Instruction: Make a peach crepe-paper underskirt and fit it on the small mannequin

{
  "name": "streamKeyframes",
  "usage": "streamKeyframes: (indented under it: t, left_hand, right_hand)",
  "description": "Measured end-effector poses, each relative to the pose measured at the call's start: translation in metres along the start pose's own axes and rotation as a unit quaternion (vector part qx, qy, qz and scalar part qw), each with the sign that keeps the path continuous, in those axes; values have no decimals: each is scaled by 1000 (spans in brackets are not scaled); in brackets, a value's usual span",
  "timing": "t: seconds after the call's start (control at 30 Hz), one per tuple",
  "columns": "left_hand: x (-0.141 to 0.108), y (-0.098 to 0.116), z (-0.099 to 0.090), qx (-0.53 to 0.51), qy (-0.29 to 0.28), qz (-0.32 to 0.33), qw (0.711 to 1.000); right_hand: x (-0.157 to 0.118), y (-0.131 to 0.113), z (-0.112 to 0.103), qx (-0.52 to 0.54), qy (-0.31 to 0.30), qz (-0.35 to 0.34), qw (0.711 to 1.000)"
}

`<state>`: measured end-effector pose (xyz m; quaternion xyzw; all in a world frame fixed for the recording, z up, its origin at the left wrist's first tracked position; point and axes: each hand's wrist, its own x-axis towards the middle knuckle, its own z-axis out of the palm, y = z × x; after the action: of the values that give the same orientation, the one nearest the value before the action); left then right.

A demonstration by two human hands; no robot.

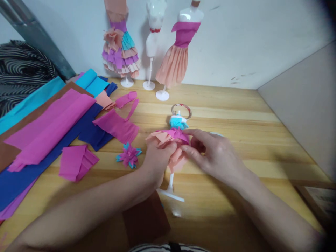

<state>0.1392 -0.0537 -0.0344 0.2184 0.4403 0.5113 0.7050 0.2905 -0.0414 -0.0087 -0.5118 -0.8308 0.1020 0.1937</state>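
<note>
Grip, head view: left hand [154, 159] pinched on peach skirt [177, 162], thumb on top; right hand [220, 150] fingertips at magenta waistband [180, 135], closure can't tell. Dress form [171, 180] appears laid on table [236, 108], between hands. Step looks like waist fitting; next move likely needs light, even finger pressure.

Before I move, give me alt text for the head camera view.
Left hand and right hand hold a pink-and-peach skirt on a small mannequin over a wooden table; a pink-and-blue flower and colored sheets lie left, three mannequins stand behind.
</note>
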Motion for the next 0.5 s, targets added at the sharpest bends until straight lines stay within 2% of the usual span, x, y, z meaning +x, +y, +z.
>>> streamKeyframes:
  t: [0.13,0.2,0.3,0.37,0.5]
  left_hand:
    - [-3,4,-4,-12,-6,-38,999]
    - [-4,8,-5,2,-24,-66,998]
    - [-3,13,-4,43,-45,-85,994]
    - [-3,16,-2,60,-38,-92,993]
    - [-3,20,0,31,-6,-108,994]
  right_hand:
    - [-16,0,-8,100,-2,41,994]
    - [-30,-5,-8,158,-44,44,985]
    - [-53,-19,-3,213,-117,3,970]
    - [-65,-29,2,204,-131,-31,970]
    - [-77,-46,7,134,-94,-82,983]
